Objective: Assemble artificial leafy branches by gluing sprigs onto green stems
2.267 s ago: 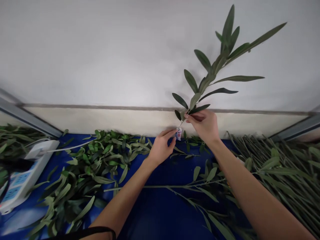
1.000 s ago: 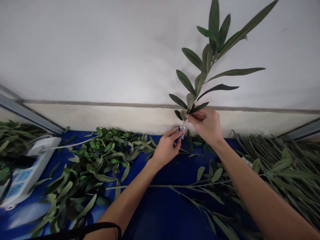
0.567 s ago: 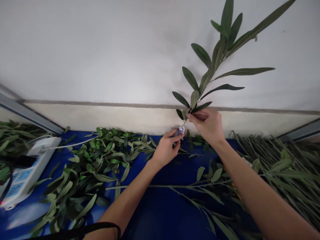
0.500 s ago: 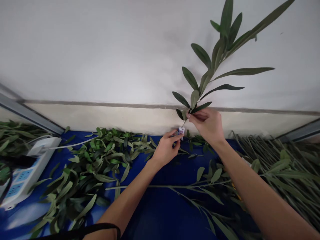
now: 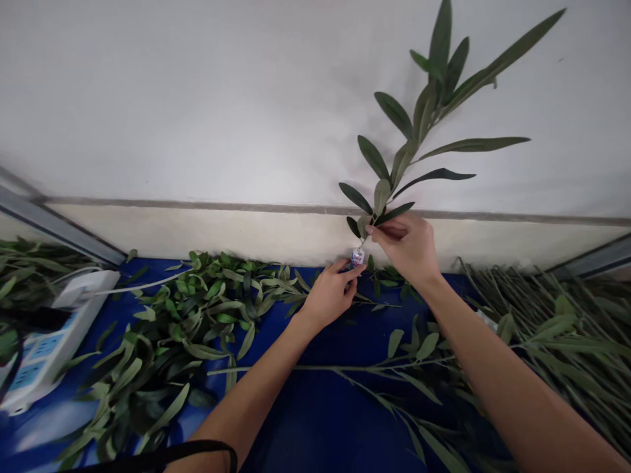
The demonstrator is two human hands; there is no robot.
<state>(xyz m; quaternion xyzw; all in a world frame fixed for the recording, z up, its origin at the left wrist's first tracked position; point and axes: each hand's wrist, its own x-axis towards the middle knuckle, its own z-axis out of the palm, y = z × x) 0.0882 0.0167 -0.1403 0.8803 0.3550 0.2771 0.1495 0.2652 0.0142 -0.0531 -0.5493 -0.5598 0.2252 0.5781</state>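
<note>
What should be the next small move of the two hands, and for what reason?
Probably the left hand should draw the small printed packet slightly downward while the right hand holds the leafy sprig steady. The sprig's lower end meets the packet's top, but the join is too small to show whether they are attached; a light pull may tell.

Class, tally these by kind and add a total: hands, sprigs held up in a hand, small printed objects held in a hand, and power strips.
Hands: 2 (left hand, right hand)
Held sprig: 1
Small printed object: 1
Power strip: 1
Total: 5
</note>
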